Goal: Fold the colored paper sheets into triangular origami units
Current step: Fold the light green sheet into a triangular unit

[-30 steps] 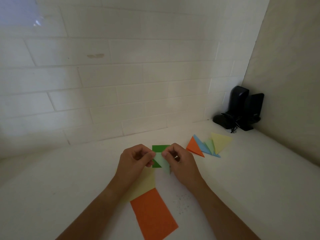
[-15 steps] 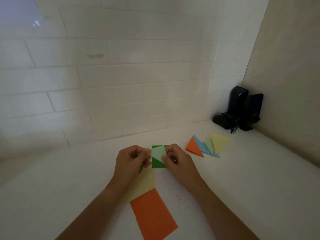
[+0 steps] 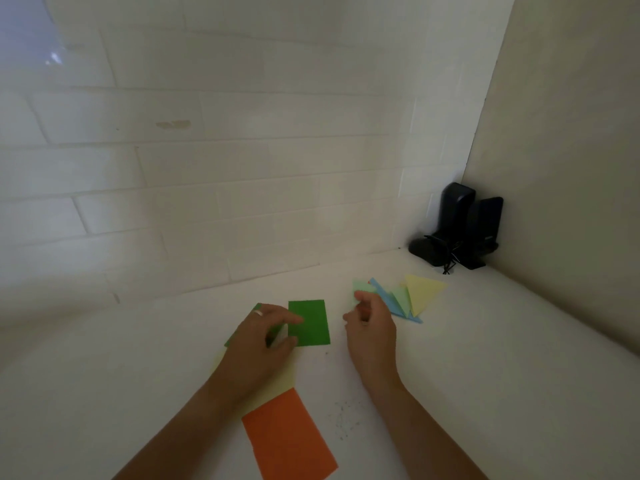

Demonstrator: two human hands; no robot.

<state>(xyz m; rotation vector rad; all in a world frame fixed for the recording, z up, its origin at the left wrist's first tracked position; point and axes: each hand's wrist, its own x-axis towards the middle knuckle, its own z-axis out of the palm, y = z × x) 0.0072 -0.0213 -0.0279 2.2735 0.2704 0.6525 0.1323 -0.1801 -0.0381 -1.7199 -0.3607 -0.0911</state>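
My right hand (image 3: 371,327) holds a folded light green triangle (image 3: 362,289) at the left end of a row of finished units: blue (image 3: 384,293), pale green and yellow (image 3: 423,292) triangles. The orange unit seen earlier is hidden behind my right hand. My left hand (image 3: 263,336) rests with curled fingers at the left edge of a dark green sheet (image 3: 310,323) lying flat on the white counter; more green paper (image 3: 230,340) shows under that hand. A pale yellow sheet (image 3: 280,384) and an orange sheet (image 3: 289,439) lie nearer to me.
A black device with a cable (image 3: 457,230) stands in the back right corner. White tiled wall (image 3: 242,174) behind the counter, a beige wall (image 3: 571,168) to the right. Small dark specks (image 3: 344,420) dot the counter right of the orange sheet.
Both hands were pinching the light green piece together over the dark green sheet. Now my right hand has carried it right to the row of triangles; my left hand dropped to the green sheet.
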